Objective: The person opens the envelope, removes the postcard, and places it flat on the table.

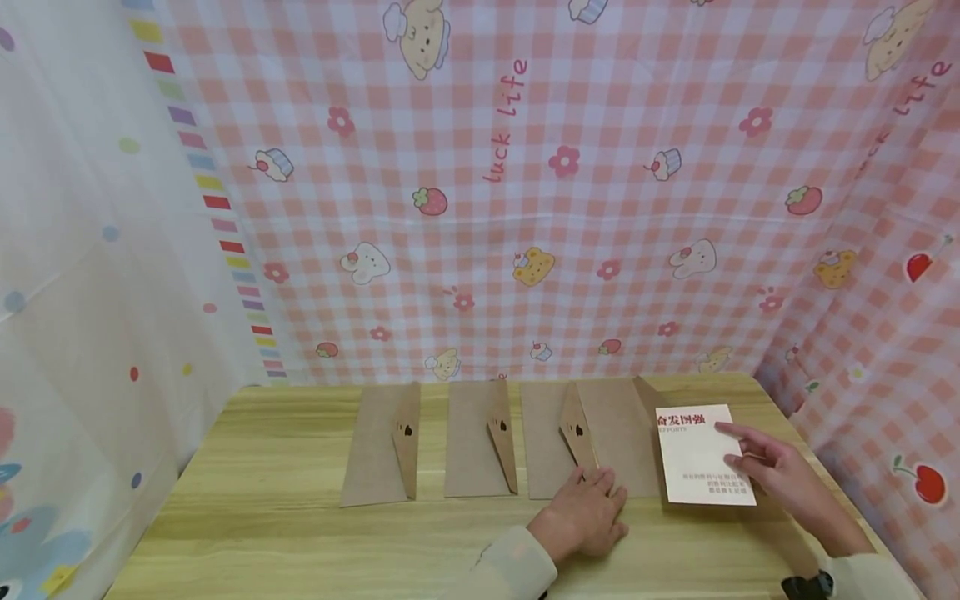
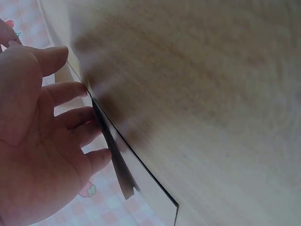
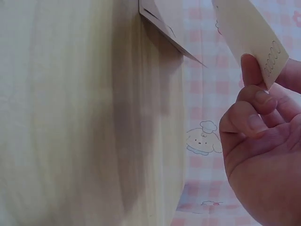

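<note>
My right hand (image 1: 780, 477) pinches a white card (image 1: 701, 462) between thumb and fingers, held up over the table's right side. Red and grey printed characters face me; the right wrist view shows spiral marks on the card's other side (image 3: 254, 37). My left hand (image 1: 583, 512) lies palm down, its fingertips at the near edge of a brown paper envelope (image 1: 547, 442). In the left wrist view its fingers look fairly straight along the envelope's edge (image 2: 143, 181). Beside it lies another brown envelope (image 1: 617, 442) with its flap raised, partly hidden behind the card.
Two more brown envelopes (image 1: 378, 450) (image 1: 472, 450) lie to the left, each with a dark heart-shaped mark on its flap. All rest in a row on a wood-grain table (image 1: 262, 475). A pink checked cloth (image 1: 480, 250) hangs behind, with more cloth at both sides.
</note>
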